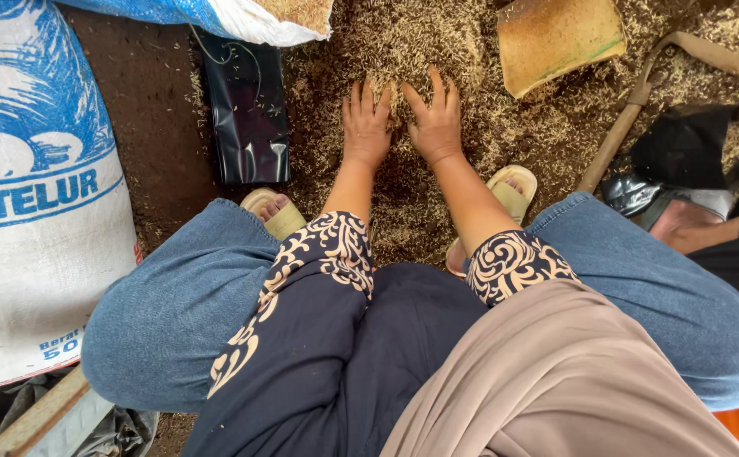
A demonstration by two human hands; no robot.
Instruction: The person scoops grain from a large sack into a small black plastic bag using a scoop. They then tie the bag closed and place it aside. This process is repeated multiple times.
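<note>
I see left hand point(365, 127) and right hand point(434, 121) pressed flat, fingers spread, grasping nothing, on pale tan, apparently dry, rice husks point(403, 42).

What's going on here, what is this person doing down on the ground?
A person squats over a spread of rice husks on dark soil, with the left hand and right hand laid flat, palms down, side by side on the husks, fingers spread. A black plastic bag lies to the left, next to a big white and blue sack. A curved brown scoop and a wooden handle lie to the right. Another person's foot shows at the right edge.
</note>
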